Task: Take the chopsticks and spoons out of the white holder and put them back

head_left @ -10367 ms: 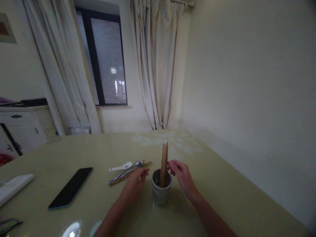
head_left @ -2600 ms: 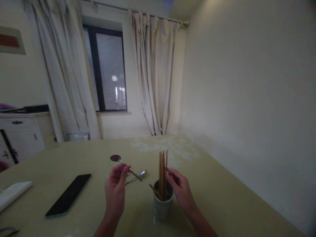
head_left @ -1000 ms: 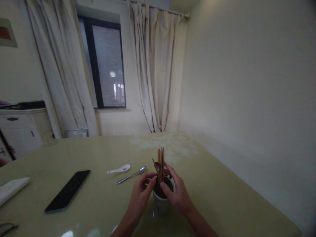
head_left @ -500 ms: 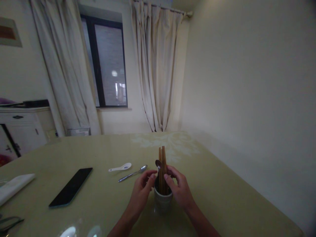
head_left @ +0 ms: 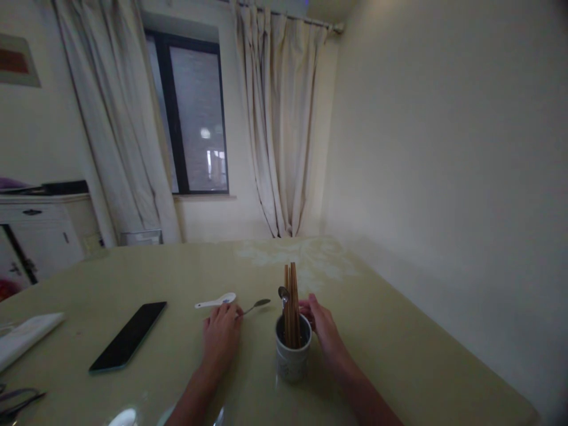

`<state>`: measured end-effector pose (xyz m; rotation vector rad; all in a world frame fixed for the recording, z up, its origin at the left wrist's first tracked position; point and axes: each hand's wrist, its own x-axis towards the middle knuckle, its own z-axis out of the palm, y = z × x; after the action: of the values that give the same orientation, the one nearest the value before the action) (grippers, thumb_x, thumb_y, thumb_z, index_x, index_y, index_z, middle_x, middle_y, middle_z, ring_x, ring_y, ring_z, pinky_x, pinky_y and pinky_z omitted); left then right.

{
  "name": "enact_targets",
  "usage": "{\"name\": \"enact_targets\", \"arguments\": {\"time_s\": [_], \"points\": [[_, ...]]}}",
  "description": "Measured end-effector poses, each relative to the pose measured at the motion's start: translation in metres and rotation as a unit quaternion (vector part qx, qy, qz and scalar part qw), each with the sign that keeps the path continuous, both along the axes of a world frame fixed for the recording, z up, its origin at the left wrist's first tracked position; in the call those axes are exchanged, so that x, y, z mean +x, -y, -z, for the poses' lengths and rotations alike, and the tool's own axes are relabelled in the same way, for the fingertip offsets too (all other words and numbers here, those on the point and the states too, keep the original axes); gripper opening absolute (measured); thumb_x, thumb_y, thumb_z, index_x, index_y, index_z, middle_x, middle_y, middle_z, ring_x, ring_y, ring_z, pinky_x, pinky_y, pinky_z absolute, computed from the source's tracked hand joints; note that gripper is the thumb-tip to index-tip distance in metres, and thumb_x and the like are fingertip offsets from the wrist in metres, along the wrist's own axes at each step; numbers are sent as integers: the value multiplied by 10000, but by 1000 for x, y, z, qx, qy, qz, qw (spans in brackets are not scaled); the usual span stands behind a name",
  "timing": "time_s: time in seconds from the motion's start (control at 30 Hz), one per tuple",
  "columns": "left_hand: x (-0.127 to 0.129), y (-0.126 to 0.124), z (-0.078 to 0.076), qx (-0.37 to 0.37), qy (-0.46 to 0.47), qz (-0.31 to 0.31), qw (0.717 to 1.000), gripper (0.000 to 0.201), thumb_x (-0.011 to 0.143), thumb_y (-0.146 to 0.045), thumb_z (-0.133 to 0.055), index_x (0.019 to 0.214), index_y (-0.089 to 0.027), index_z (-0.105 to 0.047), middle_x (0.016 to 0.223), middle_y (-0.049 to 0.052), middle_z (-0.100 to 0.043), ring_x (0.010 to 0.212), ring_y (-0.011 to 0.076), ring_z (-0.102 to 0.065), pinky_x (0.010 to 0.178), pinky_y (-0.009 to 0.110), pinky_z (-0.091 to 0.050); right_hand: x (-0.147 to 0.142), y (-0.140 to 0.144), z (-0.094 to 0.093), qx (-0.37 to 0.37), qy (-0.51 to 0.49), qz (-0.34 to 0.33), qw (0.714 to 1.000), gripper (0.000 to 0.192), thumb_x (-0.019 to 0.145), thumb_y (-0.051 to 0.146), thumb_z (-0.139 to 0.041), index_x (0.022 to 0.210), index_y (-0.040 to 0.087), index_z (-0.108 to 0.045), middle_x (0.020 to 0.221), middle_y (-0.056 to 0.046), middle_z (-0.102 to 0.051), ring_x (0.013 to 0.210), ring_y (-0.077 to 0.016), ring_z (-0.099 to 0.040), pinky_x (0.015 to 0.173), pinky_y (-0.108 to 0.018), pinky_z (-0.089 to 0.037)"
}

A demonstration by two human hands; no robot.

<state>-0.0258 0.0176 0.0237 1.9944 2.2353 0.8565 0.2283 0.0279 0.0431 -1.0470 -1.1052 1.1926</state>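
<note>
Low in the middle of the frame a grey cup stands upright on the pale green tabletop, and a bundle of brown chopsticks stands in it together with a metal spoon, of which only the bowl shows above the rim, just left of the sticks. The right hand is at the right side of the cup, with its fingers bent around the rim; the fingertips are partly hidden behind the chopsticks, so I cannot tell if this grip presses the cup or only rests against it. The left hand lies palm down on the tabletop, left of the cup and a little apart from it. Its fingertips meet the handle end of a second metal spoon, which lies flat and points to the upper right; the fingers look lightly closed over that end, but the picture is dark and soft there, and whether they pinch the handle or only touch it is not clear. Just above this hand lies a white spoon with a small blue mark. Further to the left a black phone lies face up. At the left edge a white folded thing is cut off by the frame, and in the lower left corner some dark thin object is too blurred to name. Both forearms leave the frame at the bottom.
</note>
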Motion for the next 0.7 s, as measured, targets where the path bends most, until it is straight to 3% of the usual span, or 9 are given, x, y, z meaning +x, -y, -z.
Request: {"name": "enact_targets", "arguments": {"time_s": [0.1,0.2,0.27,0.33,0.43,0.53,0.63,0.7], "points": [[18,1,-3,7,166,91,982,205,955,-297,-471,896,-231,-656,947,80,-766,936,264,-698,854,373,-506,0,-4,7,18,12,-25,999,703,738,814,-754,956,148,-816,917,-129,-825,884,-320,-768,813,-426,-579],[40,6,-6,20,305,182,935,187,918,-392,-557,867,-236,-649,875,58,-775,840,253,-710,772,349,-532,-1,-4,5,40,17,-35,998,650,681,729,-854,980,154,-811,945,-128,-827,897,-328,-765,803,-432,-587],[50,10,-7,23,348,228,909,226,917,-435,-589,864,-232,-671,866,60,-783,833,248,-716,764,341,-548,-1,-3,1,54,27,-38,997,596,698,695,-857,950,157,-812,935,-131,-827,874,-327,-760,784,-429,-585],[53,10,-8,24,351,247,903,289,941,-471,-578,934,-218,-717,952,87,-802,905,258,-732,826,363,-568,1,-1,-4,80,45,-15,996,539,744,677,-829,911,164,-812,898,-126,-820,810,-306,-741,747,-412,-576],[38,2,-4,44,251,185,949,370,989,-446,-514,1151,-211,-749,1214,128,-784,1165,303,-702,1042,474,-522,11,-1,-13,135,65,107,983,479,823,644,-770,919,175,-805,848,-97,-791,728,-250,-678,696,-367,-541],[8,-7,5,78,64,36,994,394,1006,-273,-463,1299,-198,-715,1435,153,-687,1375,348,-584,1177,575,-389,31,-4,-21,171,30,251,952,424,868,583,-745,984,177,-783,868,-71,-767,753,-217,-642,704,-330,-511],[-18,-10,17,87,-73,-66,991,444,988,-149,-455,1369,-174,-683,1585,179,-557,1492,368,-468,1254,619,-229,49,-10,-26,194,-67,338,918,386,842,552,-783,963,187,-752,844,-33,-726,724,-172,-592,688,-292,-482],[-27,-10,22,69,-112,-92,987,427,991,-155,-473,1355,-182,-693,1598,191,-538,1508,372,-445,1265,647,-150,55,-12,-28,196,-148,343,907,380,794,551,-827,914,203,-731,823,-9,-696,690,-145,-561,659,-267,-471]]}}
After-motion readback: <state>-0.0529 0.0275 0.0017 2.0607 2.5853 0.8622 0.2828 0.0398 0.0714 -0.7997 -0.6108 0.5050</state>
